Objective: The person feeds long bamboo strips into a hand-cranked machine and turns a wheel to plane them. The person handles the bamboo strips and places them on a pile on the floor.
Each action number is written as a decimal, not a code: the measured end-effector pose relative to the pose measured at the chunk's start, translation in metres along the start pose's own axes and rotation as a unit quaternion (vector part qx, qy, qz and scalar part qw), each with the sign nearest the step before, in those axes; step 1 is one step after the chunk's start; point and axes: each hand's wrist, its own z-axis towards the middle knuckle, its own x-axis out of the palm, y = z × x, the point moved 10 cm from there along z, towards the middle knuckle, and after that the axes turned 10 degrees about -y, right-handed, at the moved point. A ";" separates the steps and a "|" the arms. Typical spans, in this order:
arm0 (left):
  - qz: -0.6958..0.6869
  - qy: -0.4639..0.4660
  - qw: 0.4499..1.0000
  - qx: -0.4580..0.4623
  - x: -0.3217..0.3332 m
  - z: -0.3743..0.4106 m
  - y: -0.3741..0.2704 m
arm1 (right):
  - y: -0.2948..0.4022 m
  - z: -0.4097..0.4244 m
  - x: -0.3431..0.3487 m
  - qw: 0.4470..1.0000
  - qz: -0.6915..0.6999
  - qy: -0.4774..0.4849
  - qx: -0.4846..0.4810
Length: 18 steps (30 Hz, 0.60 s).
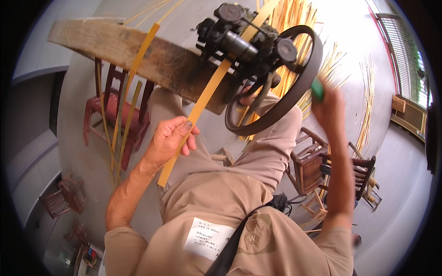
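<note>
My left hand (172,139) pinches a flat yellow bamboo strip (210,90) between thumb and fingers. From there the strip runs up under the steel roller of a dark hand-cranked roller machine (241,45) and comes out at its far side. The machine is mounted at the end of a thick wooden plank (138,57). My right hand (328,100), blurred, is closed on the green crank handle (317,90) at the rim of the machine's large flywheel (307,82). Another yellow strip (141,51) lies across the plank, to the left of the machine.
Long bamboo strips (288,69) are heaped on the floor behind the machine, with a thin bundle (367,103) farther right. A red stool (114,110) stands beneath the plank. Wooden chairs (309,169) stand at the right, another small chair (65,196) at the lower left.
</note>
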 end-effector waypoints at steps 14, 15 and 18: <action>0.091 -0.014 0.992 0.089 -0.008 0.035 -0.049 | -0.109 -0.185 0.139 0.887 0.259 0.360 0.127; 0.085 -0.020 0.992 0.086 -0.009 0.040 -0.055 | -0.106 -0.150 0.095 0.902 0.296 0.308 0.066; -0.015 0.023 0.998 0.052 0.024 0.046 -0.051 | -0.104 -0.014 0.013 0.990 0.077 0.028 -0.112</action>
